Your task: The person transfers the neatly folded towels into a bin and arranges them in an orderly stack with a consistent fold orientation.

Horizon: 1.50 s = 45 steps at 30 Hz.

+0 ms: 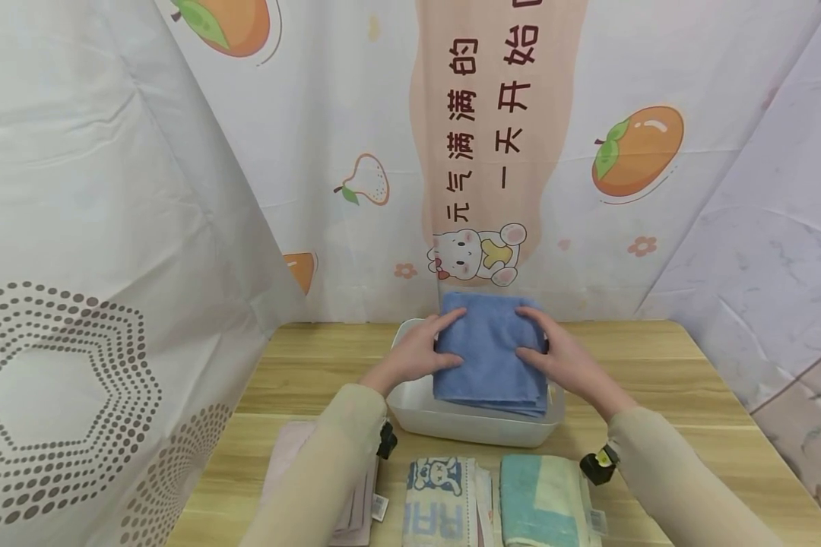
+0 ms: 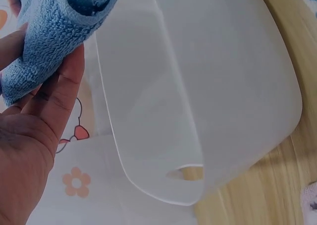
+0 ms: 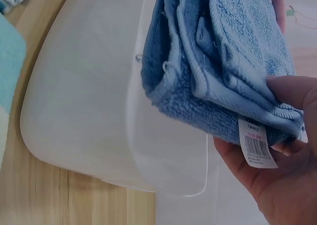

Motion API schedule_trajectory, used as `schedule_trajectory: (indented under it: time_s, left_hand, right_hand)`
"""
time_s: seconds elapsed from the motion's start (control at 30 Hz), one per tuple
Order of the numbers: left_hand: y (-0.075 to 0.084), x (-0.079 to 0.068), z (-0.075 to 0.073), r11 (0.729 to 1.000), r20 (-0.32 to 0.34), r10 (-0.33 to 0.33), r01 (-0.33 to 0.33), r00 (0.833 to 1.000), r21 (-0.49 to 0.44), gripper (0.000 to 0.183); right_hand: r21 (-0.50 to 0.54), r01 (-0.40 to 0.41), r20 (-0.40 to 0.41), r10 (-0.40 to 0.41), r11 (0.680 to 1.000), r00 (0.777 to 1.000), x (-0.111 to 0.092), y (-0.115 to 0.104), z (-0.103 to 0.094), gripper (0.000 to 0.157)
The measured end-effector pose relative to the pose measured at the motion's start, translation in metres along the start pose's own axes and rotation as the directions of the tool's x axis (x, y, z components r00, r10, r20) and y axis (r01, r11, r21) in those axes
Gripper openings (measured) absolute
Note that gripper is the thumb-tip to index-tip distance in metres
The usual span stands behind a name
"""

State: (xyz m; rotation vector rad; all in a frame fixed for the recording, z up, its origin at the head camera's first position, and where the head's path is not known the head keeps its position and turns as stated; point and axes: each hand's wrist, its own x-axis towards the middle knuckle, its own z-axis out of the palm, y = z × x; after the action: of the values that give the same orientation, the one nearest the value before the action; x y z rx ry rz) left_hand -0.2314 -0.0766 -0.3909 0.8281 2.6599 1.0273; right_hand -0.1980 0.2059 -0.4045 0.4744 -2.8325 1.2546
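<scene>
Both hands hold a folded blue towel (image 1: pixel 490 349) up over a white plastic bin (image 1: pixel 468 429). The left hand (image 1: pixel 420 351) grips its left edge, and the right hand (image 1: pixel 564 357) grips the right edge, thumbs on the near face. In the left wrist view, the left fingers (image 2: pixel 69 76) curl under the towel's side. The right wrist view shows the towel's stacked folds and a white label (image 3: pixel 255 143) with a barcode hanging beside the right hand (image 3: pixel 282 170). Beneath the towel, part of the bin's inside is hidden.
In front of the bin lie a folded pink towel (image 1: pixel 359 505), a white and blue patterned towel (image 1: pixel 438 501) and a teal and cream towel (image 1: pixel 543 497). All rest on the wooden table (image 1: pixel 657 380). A printed curtain (image 1: pixel 356 91) hangs behind the table.
</scene>
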Motion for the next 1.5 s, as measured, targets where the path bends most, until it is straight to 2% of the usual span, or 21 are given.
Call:
schedule_trajectory:
  time_s: [0.43,0.8,1.17,1.37,1.5]
  left_hand:
    - [-0.016,0.009,-0.001,0.998,0.039,-0.048,0.05,0.998,-0.039,0.083]
    - [-0.027,0.013,-0.002,0.999,0.054,-0.03,0.03,0.998,-0.009,0.082]
    - [-0.033,0.01,-0.001,0.991,0.088,-0.08,0.089,0.993,-0.104,0.08]
    - [-0.038,0.009,0.002,0.97,0.117,-0.121,0.142,0.986,-0.197,0.068]
    - [-0.043,0.009,0.003,0.967,0.129,-0.121,0.146,0.984,-0.21,0.062]
  right_hand:
    - [-0.04,-0.022,0.055,0.024,0.999,0.998,0.014,0.007,0.007,0.069]
    - [-0.107,-0.008,0.068,0.015,0.994,0.998,0.021,0.01,0.013,0.07]
    - [-0.106,0.003,0.106,0.008,0.994,0.994,0.025,0.01,0.018,0.067]
    - [-0.124,0.008,0.122,0.008,0.992,0.993,0.027,0.011,0.021,0.065]
    - [-0.133,0.024,0.125,-0.007,0.991,0.992,0.029,0.013,0.024,0.064]
